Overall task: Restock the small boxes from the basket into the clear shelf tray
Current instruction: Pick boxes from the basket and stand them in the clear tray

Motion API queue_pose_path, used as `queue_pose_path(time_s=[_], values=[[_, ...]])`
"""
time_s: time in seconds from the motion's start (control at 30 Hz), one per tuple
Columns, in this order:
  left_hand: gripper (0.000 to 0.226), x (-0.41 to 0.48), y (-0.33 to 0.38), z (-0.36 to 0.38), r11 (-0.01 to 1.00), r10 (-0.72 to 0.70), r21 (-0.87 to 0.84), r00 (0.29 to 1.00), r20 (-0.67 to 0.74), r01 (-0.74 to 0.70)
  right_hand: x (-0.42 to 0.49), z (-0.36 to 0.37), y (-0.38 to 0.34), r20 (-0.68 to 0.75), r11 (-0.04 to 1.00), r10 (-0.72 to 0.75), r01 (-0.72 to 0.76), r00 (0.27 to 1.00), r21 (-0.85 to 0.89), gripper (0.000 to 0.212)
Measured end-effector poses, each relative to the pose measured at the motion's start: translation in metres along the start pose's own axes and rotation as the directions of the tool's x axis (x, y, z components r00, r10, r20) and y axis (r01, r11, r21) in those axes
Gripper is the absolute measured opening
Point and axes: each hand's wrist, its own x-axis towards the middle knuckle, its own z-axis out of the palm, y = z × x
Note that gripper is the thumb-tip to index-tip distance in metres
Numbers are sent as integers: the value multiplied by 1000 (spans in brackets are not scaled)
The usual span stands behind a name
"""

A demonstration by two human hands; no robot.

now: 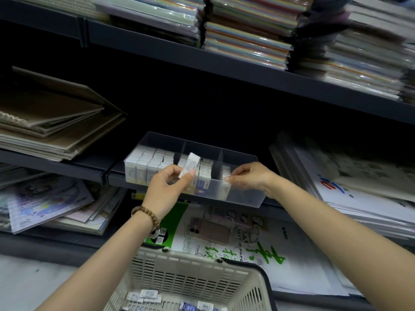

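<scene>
A clear shelf tray (pixel 242 198) with dividers sits on the middle shelf; its left compartment is packed with upright small white boxes (pixel 146 161). My left hand (pixel 167 187) pinches one small white box (pixel 189 164), tilted, above the middle compartment. At the front of the right compartment, my right hand (pixel 249 177) pinches the top of another small box (pixel 226 186) standing inside the tray. Below, a beige plastic basket (pixel 190 272) holds several more small boxes (pixel 143 296).
Sketchbooks (pixel 51 122) are stacked on the shelf to the left of the tray, paper packs (pixel 350 182) to the right. Coloured paper packs (pixel 247 34) fill the top shelf. Large sketch paper pads (pixel 224 239) lie on the lower shelf behind the basket.
</scene>
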Motion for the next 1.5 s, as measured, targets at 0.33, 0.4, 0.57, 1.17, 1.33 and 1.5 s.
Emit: queue_pose_path(time_s=[0.33,0.4,0.57,1.17,1.33,1.5], values=[[24,0,-2,-1,1000,2,-10,1000,0,-2,10,-9,-8,258,966,250,-223,933,-127,58],[24,0,-2,-1,1000,1,-15,1000,0,-1,10,-9,-9,332,962,261,-217,906,-164,54],[22,-1,-2,1,1000,28,-3,1000,11,-28,6,-11,-7,359,976,212,-174,909,-134,53],[56,-6,11,19,813,332,415,910,246,-409,-40,-24,-17,-61,924,-266,273,962,268,22],[75,2,0,4,639,237,685,937,256,-349,-11,-40,6,-196,985,-171,172,966,-13,24],[73,2,-7,6,608,226,715,938,261,-346,15,-12,14,-191,986,-110,83,976,-143,31]])
